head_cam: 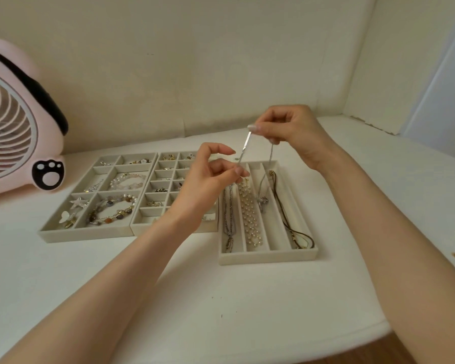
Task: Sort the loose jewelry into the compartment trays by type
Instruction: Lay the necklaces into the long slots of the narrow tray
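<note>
Your right hand (290, 128) pinches a silver chain necklace (245, 145) up above the long-slot tray (268, 258).
One strand drops to its pendant (263, 201), which lies in the third slot from the left, beside the pearl strand (250, 209). The other strand slants toward your left hand (208, 185), whose curled fingers sit just beside the chain's end; you cannot tell whether they grip it. Two more compartment trays (84, 236) sit to the left on the bench (221, 298), near a pink fan (16, 122).
</note>
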Demonstrator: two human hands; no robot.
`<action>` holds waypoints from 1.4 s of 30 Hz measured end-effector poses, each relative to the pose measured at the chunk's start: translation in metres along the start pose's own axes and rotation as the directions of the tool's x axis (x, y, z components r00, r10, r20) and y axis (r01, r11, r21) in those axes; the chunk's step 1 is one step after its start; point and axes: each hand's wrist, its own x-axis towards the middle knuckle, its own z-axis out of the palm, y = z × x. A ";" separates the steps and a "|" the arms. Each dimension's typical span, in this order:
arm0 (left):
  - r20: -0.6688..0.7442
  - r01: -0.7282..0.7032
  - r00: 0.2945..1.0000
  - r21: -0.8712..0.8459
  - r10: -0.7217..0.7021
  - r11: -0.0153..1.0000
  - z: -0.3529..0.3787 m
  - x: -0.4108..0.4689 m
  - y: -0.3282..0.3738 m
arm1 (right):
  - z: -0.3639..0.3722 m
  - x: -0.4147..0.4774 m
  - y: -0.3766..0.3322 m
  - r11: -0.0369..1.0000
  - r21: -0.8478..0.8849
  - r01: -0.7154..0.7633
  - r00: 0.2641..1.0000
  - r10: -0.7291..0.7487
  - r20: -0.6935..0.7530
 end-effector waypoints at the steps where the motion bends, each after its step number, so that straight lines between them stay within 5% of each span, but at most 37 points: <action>1: 0.021 -0.004 1.000 0.006 0.004 1.000 0.000 -0.001 0.000 | -0.002 0.001 0.001 1.000 0.030 0.004 0.999 -0.002 -0.040; 8: 0.112 -0.054 0.993 0.261 0.025 0.964 0.001 -0.001 -0.004 | -0.009 0.003 -0.001 0.984 0.173 0.035 0.976 0.004 -0.219; 13: -0.026 -0.170 0.959 0.745 0.283 0.645 0.000 0.000 -0.011 | -0.008 0.002 -0.001 0.984 0.173 0.036 0.976 0.003 -0.218; 21: -0.047 -0.103 0.944 0.898 0.326 0.427 -0.005 0.000 -0.007 | -0.006 0.002 0.001 0.987 0.148 0.057 0.972 -0.021 -0.234; 39: 0.265 -0.330 0.944 0.791 0.199 0.515 0.006 -0.007 -0.007 | -0.013 0.007 0.011 0.984 -0.081 0.158 0.884 -0.178 -0.432; 42: 0.232 -0.280 0.959 0.719 0.160 0.636 0.007 -0.007 -0.004 | -0.014 0.007 0.012 0.984 -0.086 0.154 0.879 -0.176 -0.443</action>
